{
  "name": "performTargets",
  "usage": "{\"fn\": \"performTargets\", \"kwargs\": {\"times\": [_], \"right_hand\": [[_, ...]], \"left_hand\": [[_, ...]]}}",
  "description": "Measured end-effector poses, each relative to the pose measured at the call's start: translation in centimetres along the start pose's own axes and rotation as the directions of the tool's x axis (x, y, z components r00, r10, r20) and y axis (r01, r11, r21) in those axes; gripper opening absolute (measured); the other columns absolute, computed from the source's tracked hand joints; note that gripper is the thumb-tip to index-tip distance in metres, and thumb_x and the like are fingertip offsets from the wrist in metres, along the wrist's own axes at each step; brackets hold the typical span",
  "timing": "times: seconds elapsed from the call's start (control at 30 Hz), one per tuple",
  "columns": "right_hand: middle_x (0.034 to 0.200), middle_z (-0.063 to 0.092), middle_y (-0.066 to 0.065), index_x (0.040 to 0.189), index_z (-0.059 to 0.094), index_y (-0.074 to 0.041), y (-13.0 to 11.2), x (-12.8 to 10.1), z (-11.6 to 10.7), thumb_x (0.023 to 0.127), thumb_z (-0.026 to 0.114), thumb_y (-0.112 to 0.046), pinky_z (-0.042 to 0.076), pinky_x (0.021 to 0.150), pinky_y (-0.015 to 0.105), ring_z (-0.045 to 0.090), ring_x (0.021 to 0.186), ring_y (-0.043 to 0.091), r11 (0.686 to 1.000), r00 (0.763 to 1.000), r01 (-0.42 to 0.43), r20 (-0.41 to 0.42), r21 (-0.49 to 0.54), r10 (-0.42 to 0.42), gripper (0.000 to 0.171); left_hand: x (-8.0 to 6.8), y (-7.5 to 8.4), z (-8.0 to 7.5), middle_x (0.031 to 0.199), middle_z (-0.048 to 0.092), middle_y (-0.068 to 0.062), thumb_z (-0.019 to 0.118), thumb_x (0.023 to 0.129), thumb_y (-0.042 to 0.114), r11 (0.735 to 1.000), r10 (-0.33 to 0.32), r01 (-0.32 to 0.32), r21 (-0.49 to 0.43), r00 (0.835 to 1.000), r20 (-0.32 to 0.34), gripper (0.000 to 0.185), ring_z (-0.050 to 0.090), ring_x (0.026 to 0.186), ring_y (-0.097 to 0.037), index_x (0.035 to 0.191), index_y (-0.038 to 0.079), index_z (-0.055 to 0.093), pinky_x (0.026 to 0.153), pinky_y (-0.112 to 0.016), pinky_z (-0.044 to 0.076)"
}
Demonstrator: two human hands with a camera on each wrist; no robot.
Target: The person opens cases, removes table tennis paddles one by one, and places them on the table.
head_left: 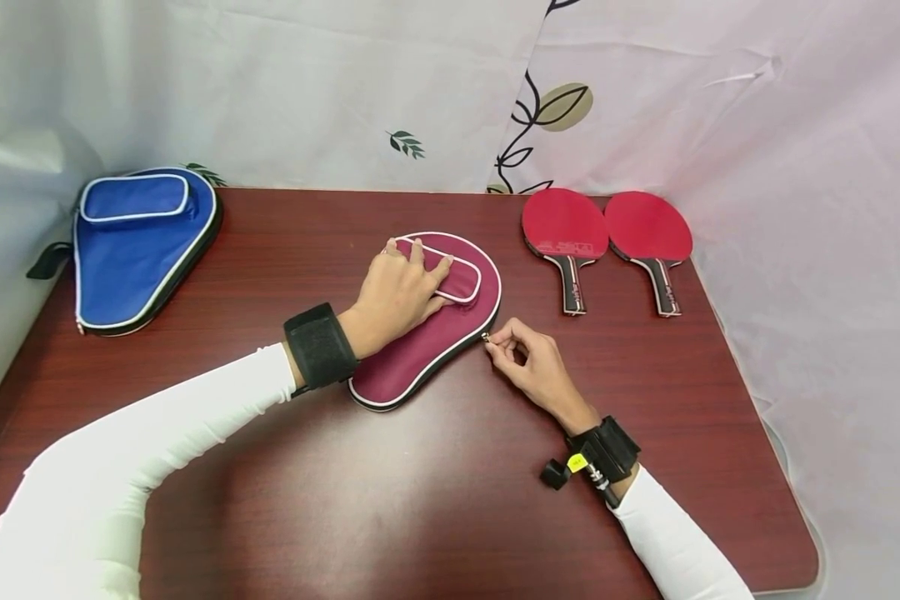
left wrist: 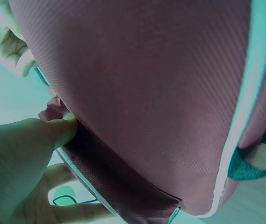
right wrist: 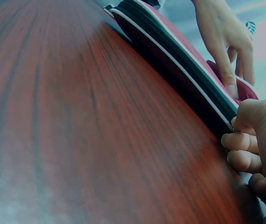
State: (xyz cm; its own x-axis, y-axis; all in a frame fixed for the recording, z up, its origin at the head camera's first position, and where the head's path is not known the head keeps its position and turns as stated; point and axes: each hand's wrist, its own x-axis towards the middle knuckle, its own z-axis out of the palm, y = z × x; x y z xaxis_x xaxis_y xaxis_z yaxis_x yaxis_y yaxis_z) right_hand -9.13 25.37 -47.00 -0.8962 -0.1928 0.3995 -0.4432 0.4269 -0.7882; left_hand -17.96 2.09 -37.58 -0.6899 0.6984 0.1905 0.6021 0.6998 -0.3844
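Observation:
A maroon table tennis paddle case (head_left: 390,373) with white piping lies flat on the table, its narrow end toward the lower left. My left hand (head_left: 399,292) presses on its raised pocket (head_left: 461,279), fingers spread. In the left wrist view the thumb (left wrist: 65,130) pushes against the pocket's side, where the fabric creases. Thumb and forefinger of my right hand (head_left: 532,367) pinch the small metal zipper pull (head_left: 485,337) at the case's right edge. The black zipper (right wrist: 184,60) looks closed along the side visible in the right wrist view. My fingers largely cover the pull there.
Two red table tennis paddles (head_left: 566,221) lie side by side at the back right, handles toward me. A blue paddle case (head_left: 131,258) with a black strap (head_left: 48,260) is at the back left. White patterned cloth (head_left: 307,100) hangs behind the brown table (head_left: 390,500).

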Motion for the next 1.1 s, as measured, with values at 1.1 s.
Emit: {"fn": "performTargets", "kwargs": {"times": [1.1], "right_hand": [[0.074,0.061,-0.006,0.093,0.069,-0.017,-0.3,-0.1,-0.2,0.093,0.074,-0.011,0.044,0.057,0.026,0.055,0.065,0.01,1.0,0.998,-0.01,0.062,0.011,0.009,0.008]], "left_hand": [[0.6,0.6,0.1,0.104,0.073,-0.026,0.053,0.099,0.059,0.997,-0.068,0.07,0.026,0.996,-0.063,0.06,0.072,0.079,-0.035,0.131,0.011,0.069,0.051,-0.04,0.05]]}}
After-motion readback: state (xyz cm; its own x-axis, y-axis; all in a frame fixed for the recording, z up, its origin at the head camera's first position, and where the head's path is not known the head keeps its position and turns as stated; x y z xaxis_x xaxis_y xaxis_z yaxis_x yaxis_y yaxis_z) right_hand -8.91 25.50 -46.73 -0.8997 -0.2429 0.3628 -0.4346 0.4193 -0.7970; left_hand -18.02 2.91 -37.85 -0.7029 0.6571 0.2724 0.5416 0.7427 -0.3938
